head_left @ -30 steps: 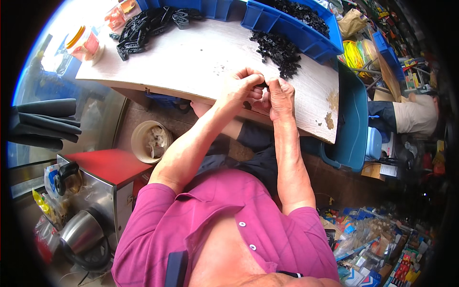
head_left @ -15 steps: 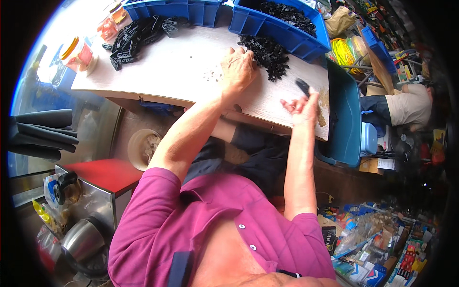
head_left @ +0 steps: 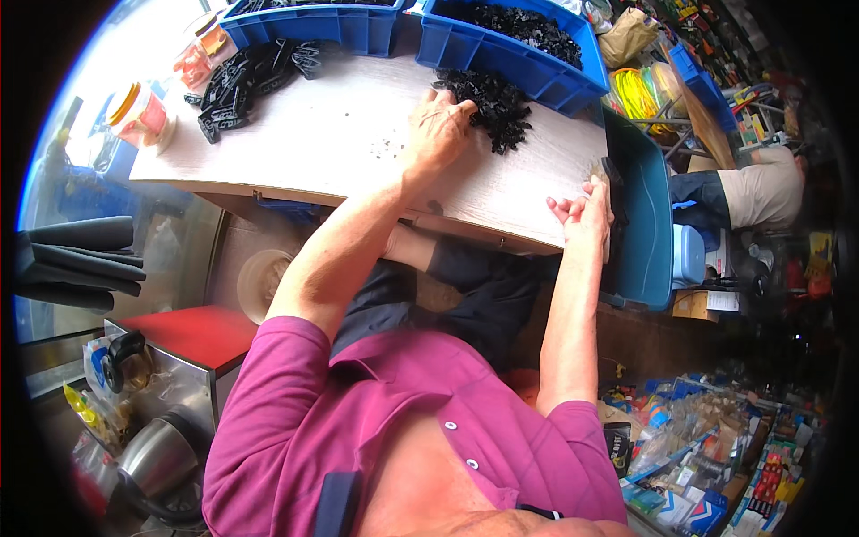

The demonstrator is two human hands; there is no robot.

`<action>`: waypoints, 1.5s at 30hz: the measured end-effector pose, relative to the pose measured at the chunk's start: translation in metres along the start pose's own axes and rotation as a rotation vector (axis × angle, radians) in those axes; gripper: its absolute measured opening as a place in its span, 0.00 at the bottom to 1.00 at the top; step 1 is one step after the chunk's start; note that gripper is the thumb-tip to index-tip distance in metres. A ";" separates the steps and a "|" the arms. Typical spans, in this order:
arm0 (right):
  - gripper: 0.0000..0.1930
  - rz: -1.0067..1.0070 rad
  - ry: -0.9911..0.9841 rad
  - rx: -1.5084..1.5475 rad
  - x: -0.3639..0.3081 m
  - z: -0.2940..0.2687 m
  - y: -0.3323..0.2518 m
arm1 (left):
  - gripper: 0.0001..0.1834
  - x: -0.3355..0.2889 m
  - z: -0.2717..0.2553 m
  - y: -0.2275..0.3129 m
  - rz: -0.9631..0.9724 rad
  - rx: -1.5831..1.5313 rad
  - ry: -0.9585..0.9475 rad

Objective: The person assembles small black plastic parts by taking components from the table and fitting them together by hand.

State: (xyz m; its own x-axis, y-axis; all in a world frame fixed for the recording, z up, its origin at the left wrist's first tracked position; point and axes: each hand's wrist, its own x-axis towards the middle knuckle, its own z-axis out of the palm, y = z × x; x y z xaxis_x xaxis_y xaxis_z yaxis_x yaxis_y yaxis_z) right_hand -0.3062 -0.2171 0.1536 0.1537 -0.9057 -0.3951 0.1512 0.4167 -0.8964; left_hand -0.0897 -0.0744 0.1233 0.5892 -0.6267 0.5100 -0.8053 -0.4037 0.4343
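My left hand [head_left: 438, 130] rests on the pale tabletop at the near left side of a heap of small black plastic parts [head_left: 492, 107]. Its fingers are curled in at the heap's edge, and whatever they pinch is hidden. Over the table's right edge, beside the teal bin [head_left: 646, 215], is my right hand [head_left: 583, 215]. A small dark plastic piece [head_left: 612, 170] shows at its thumb and index fingertips, and the other fingers are loosely bent. Tiny pale bits [head_left: 385, 148] lie left of my left hand.
Two blue crates [head_left: 523, 67] stand along the table's far side, the right one filled with black parts. Longer black pieces [head_left: 237, 89] are piled at the far left, near a lidded tub [head_left: 139, 116]. A person [head_left: 765, 192] bends over at the right among clutter.
My right hand has moved right with the dark piece, from above the table to the teal bin's side. My left hand stays at the heap. The view has shifted slightly.
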 end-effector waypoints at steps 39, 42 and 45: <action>0.15 -0.030 -0.638 -0.197 -0.046 0.099 0.053 | 0.09 -0.018 -0.012 -0.008 -0.542 -1.314 -0.046; 0.14 -0.138 -0.623 -0.272 -0.038 0.102 0.061 | 0.10 -0.021 -0.010 0.000 -0.527 -1.294 -0.083; 0.14 -0.150 -0.587 -0.246 -0.036 0.102 0.066 | 0.13 -0.025 -0.015 0.005 -0.472 -1.117 -0.055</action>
State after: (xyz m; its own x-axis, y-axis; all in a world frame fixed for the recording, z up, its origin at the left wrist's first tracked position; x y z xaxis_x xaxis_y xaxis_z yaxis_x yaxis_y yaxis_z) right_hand -0.2020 -0.1493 0.1293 0.6669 -0.7301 -0.1494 -0.0050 0.1961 -0.9806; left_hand -0.1075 -0.0506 0.1242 0.7837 -0.6117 0.1080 0.0050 0.1801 0.9836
